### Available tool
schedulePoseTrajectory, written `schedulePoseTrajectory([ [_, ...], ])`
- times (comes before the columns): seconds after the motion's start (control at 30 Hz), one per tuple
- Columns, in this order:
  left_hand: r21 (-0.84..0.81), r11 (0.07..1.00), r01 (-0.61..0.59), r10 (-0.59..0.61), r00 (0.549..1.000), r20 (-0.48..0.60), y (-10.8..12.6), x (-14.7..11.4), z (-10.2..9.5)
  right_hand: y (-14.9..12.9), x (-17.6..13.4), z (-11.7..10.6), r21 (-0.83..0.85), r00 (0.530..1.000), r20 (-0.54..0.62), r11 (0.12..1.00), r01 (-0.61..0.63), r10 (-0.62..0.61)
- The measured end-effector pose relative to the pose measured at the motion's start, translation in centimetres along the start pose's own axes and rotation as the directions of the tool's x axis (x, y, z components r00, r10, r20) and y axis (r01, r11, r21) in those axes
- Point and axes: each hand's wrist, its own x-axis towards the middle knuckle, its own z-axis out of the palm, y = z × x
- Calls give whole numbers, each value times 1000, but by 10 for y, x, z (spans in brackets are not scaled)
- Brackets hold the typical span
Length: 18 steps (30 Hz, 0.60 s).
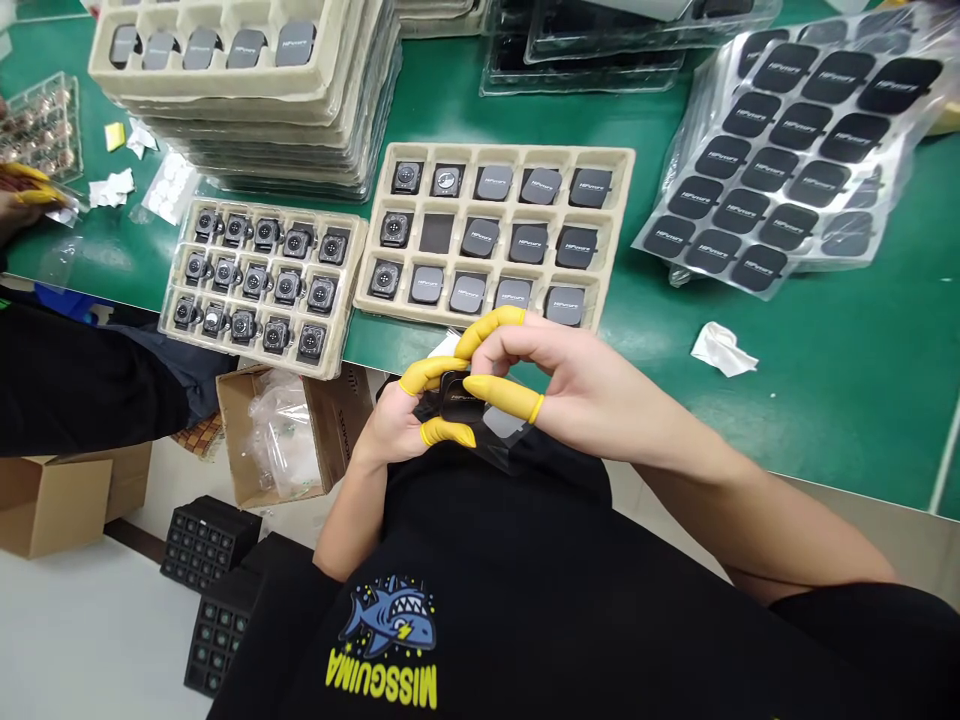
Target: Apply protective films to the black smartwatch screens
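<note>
Dark square (456,399) held at the bench's (840,380) near edge.
The left hand (399,420) pinches its sides, seemingly to steady it; the right hand (551,368) curls thumb and fingers over it, their grip unclear. A tray (517,152) lies just beyond, likely for easy reach.

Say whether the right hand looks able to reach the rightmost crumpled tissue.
Likely yes: the tissue lies uncovered on the green table, though the right hand is occupied at a dark square piece.
</note>
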Motion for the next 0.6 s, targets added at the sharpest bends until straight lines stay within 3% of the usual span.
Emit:
schedulePoseTrajectory([
  [0.6, 7, 1000, -3, 3, 1000, -10, 2, 1, 1, 0, -1, 0, -5, 1000, -1, 1000, 2, -2],
])
